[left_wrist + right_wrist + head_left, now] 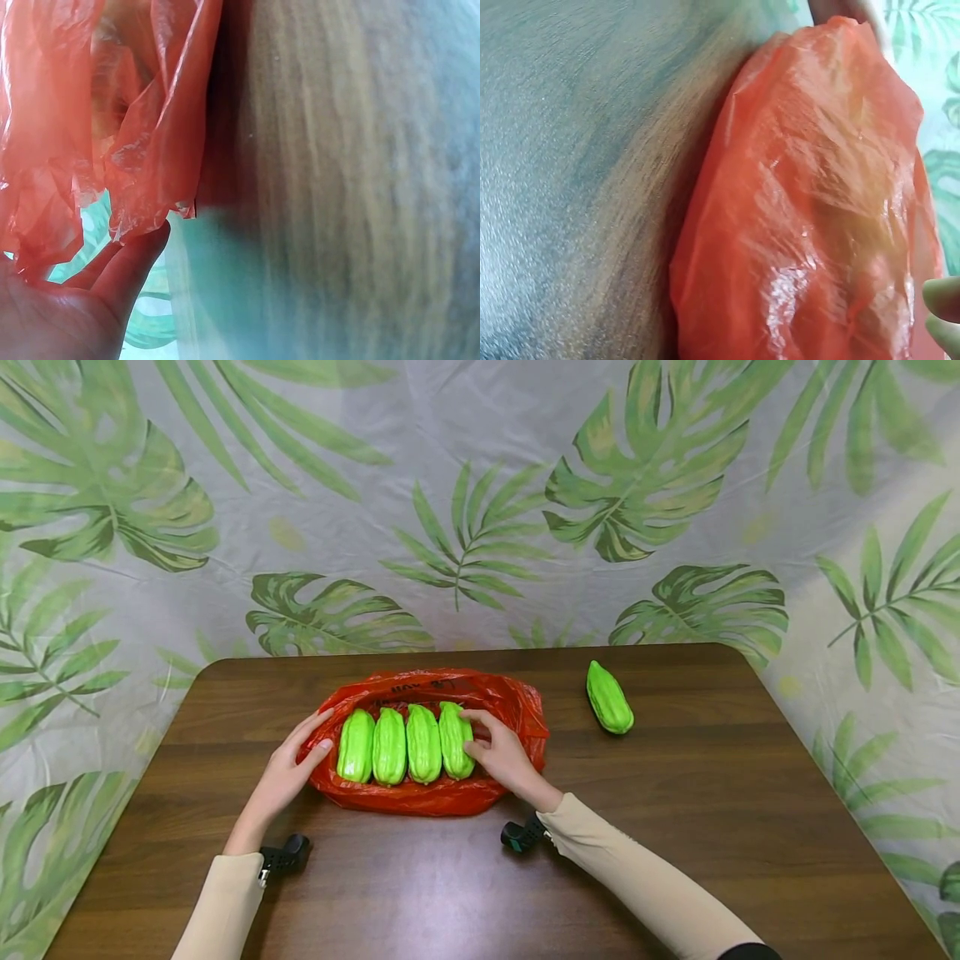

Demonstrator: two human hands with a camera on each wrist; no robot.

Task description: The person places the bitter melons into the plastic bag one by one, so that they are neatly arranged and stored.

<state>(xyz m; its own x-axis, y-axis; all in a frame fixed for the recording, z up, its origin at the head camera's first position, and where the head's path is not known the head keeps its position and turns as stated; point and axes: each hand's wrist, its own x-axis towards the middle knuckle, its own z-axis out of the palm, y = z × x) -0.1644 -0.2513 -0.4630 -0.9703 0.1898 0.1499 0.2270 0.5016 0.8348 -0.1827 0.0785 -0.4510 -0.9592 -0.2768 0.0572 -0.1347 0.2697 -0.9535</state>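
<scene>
Four-sided views aside, a row of several bright green ribbed gourds (423,745) lies in an opened red plastic bag (427,799). My right hand (504,754) reaches over the bag's right side, with finger and thumb curled at the rightmost gourd (454,745). My left hand (288,770) is at the bag's left rim, fingers extended and thumb spread apart, touching the plastic. In the left wrist view, the left hand (82,315) meets the edge of the bag (161,135). The right wrist view shows only fingertips (943,300) beside the bag (810,217).
Another green gourd (610,697) lies by itself on the wooden table (720,827), right of the bag. A leaf-patterned cloth (480,510) hangs behind the table. Black wrist cameras (288,853) sit on both wrists.
</scene>
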